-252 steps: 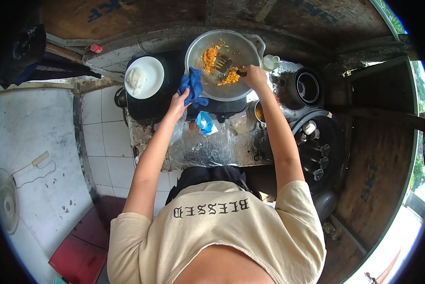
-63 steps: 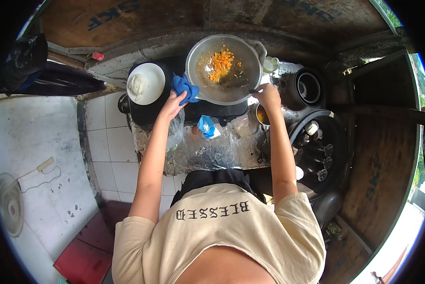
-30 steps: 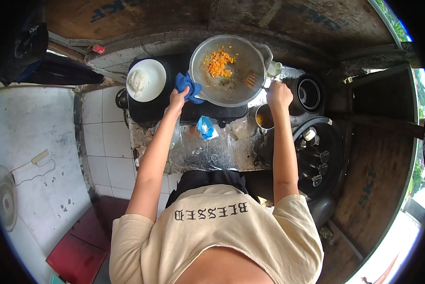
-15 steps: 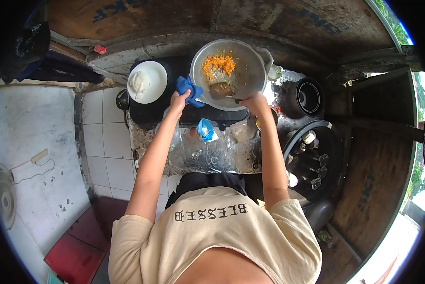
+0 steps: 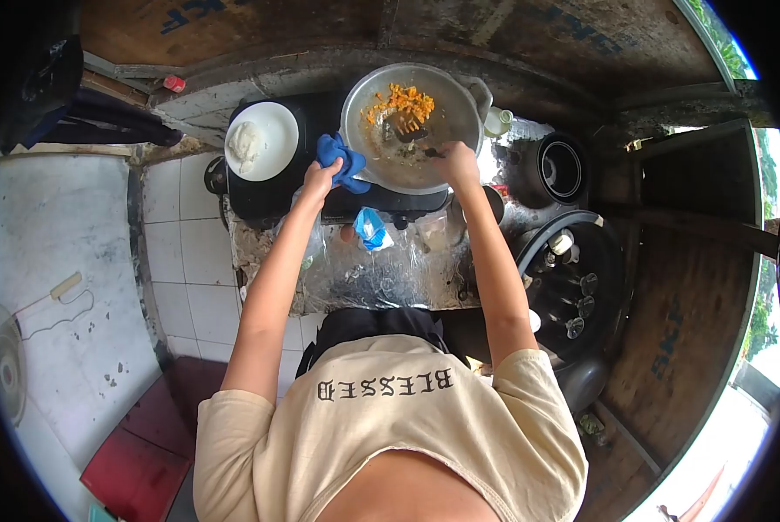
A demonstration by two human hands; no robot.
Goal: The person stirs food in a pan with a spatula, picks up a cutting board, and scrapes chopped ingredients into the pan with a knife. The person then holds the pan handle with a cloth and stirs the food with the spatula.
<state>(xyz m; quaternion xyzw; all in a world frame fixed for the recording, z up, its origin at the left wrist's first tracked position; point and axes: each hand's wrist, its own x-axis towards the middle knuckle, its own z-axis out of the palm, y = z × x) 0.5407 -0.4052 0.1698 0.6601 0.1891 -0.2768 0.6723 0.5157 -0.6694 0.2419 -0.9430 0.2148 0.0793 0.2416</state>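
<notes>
A blue cloth (image 5: 341, 162) is gripped in my left hand (image 5: 321, 179) against the near left side of a wide metal pan (image 5: 355, 130). The pan rests on a black stove (image 5: 320, 205). My right hand (image 5: 460, 165) is closed round the dark handle of a slotted spatula (image 5: 407, 129) over the pan's near right side. The spatula's head lies inside the pan, touching the near edge of chopped orange food (image 5: 412, 103) in the far part. Left of the pan, a white plate (image 5: 279, 157) on the stove holds a white mound (image 5: 246, 146).
Near the stove's front are a blue packet (image 5: 371, 228) and a brown egg-like object (image 5: 347, 233). A bottle (image 5: 498, 121) and a round dark pot (image 5: 562, 167) stand right of the pan. Nearer on the right, a large black basin (image 5: 612, 261) holds several glasses.
The spatula has swept from the pan's right side to its near side, then up to the orange food. My right hand moved left and forward with it. My left hand still holds the cloth.
</notes>
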